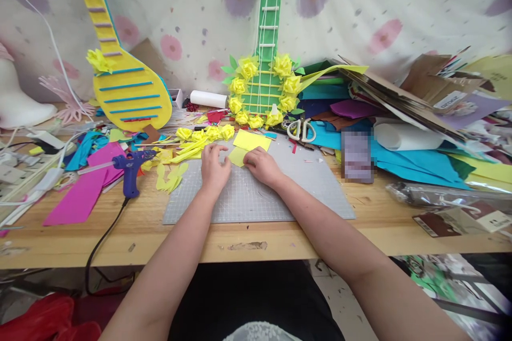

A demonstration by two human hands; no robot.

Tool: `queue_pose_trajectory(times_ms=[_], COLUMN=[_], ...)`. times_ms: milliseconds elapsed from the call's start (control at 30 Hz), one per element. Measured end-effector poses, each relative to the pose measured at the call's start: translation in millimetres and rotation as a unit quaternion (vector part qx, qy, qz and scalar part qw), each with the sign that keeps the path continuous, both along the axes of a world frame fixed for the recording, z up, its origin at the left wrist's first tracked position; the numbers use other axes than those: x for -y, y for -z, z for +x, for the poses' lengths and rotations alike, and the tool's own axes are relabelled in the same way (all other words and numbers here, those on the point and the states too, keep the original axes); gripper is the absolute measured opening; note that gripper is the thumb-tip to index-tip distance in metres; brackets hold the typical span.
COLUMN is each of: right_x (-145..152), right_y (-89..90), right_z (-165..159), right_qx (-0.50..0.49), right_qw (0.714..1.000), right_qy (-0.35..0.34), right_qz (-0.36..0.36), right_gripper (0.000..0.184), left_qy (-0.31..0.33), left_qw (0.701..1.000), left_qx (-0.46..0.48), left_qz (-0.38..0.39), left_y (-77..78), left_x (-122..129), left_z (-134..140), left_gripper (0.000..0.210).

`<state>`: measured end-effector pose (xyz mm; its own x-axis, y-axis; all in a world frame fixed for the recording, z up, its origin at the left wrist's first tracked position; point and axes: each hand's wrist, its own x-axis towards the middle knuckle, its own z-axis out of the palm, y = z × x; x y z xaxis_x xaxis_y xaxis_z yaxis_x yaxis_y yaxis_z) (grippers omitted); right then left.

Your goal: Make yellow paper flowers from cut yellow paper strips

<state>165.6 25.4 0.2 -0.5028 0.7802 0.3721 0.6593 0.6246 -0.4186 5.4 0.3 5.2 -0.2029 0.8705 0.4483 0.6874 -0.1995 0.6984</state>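
Bare above, black below

The left arm (172,256) and right arm (348,245) are bare along all the length that shows, smooth and rounded, narrowing toward the wrists. The left hand (215,168) and right hand (263,165) are bare too. Over the lap spreads a black garment (256,293), plain and matte. At the lower edge curves some pale grey-white cloth (260,332) with a speckled surface, perhaps the front of a top, though too little shows to be sure.
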Motion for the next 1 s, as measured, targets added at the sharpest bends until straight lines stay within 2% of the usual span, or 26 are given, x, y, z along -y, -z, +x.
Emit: queue_pose_trajectory(times_ms=[133,200,433,600,800,1000], right_x=[0.4,0.2,-4.0,-5.0,-2.5,-0.7], right_y=[1.1,0.5,1.4,4.2,4.7,3.3], right_z=[3.8,4.3,-7.7,-14.8,-17.2,-18.3], right_qx=[-0.033,-0.047,-0.098,-0.094,-0.065,-0.055], right_qw=[0.998,0.996,0.983,0.980,0.984,0.985], right_qy=[-0.008,0.000,0.094,0.139,0.150,0.149], right_qz=[-0.049,-0.069,-0.126,-0.105,-0.071,-0.066], right_gripper=[0.010,0.010,0.007,0.013,0.014,0.013], left_qy=[0.117,0.132,0.095,0.066,0.037,0.006], left_qw=[0.988,0.983,0.985,0.986,0.987,0.985], left_qx=[-0.075,-0.085,-0.071,-0.075,-0.078,-0.089], left_qz=[-0.067,-0.100,-0.125,-0.135,-0.139,-0.144], left_y=[2.9,3.7,4.2,3.1,1.4,4.0], left_x=[0.5,0.6,-0.8,-1.3,-1.2,-4.3], left_z=[0.4,1.7,3.1,6.2,11.2,15.8], left_gripper=[0.035,0.043,0.039,0.038,0.033,0.028])
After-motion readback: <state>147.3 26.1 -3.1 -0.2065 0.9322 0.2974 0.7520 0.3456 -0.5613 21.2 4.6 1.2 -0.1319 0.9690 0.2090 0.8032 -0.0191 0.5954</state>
